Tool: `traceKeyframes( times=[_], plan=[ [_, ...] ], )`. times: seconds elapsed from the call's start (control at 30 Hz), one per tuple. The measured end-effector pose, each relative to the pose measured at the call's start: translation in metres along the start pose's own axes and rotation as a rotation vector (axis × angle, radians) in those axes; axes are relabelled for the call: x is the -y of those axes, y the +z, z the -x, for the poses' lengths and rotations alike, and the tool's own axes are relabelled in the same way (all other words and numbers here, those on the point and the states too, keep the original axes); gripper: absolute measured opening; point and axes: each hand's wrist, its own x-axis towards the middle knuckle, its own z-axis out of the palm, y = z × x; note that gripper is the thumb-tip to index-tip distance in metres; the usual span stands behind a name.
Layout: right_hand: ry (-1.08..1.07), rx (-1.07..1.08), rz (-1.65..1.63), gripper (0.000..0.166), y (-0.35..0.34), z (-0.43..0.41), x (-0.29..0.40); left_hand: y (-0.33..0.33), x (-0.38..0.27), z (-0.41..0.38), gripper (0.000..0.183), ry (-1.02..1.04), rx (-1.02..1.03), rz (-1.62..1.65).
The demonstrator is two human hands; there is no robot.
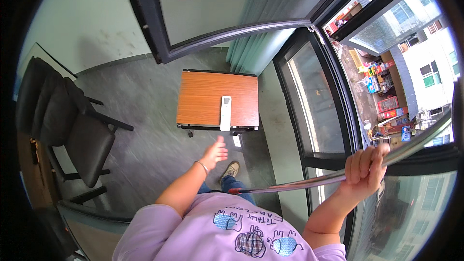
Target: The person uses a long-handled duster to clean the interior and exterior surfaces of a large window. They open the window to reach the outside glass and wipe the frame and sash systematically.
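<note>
My right hand (365, 168) is closed around a shiny metal pole (308, 185), in front of the window. A red tip (235, 191) ends the pole close to my waist, and its other end runs up to the right rim of the view. Nothing is held in my left hand (215, 152); its fingers are apart, in the air short of a small wood-top table (201, 98). On that table lies a white remote control (226, 112), its near end reaching the table's front edge.
An open dark-framed window sash (232, 34) juts across the top. To the right is the window frame (335, 98) with another outward-opened pane (395, 18). A green curtain (261, 49) hangs behind the table. A black chair (85, 137) stands left on the grey floor (148, 112).
</note>
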Motion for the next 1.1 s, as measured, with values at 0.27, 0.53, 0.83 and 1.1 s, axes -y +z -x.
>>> traceKeyframes(
  times=[0.27,0.53,0.83,1.1],
  plan=[
    [0.013,-0.014,0.085,0.020,-0.054,-0.014,-0.021,-0.073,-0.021,-0.098,0.117,0.129,-0.474,0.755],
    [-0.089,-0.127,0.213,0.014,-0.035,-0.028,-0.048,-0.090,-0.115,-0.140,0.084,0.442,-0.395,0.961],
    [-0.158,-0.336,0.174,0.020,0.045,-0.015,-0.119,-0.229,-0.243,-0.169,0.067,0.686,-0.550,0.403],
    [-0.215,-0.420,0.173,0.022,0.058,-0.017,-0.173,-0.295,-0.278,-0.125,0.060,0.570,-0.566,0.071]
  ],
)
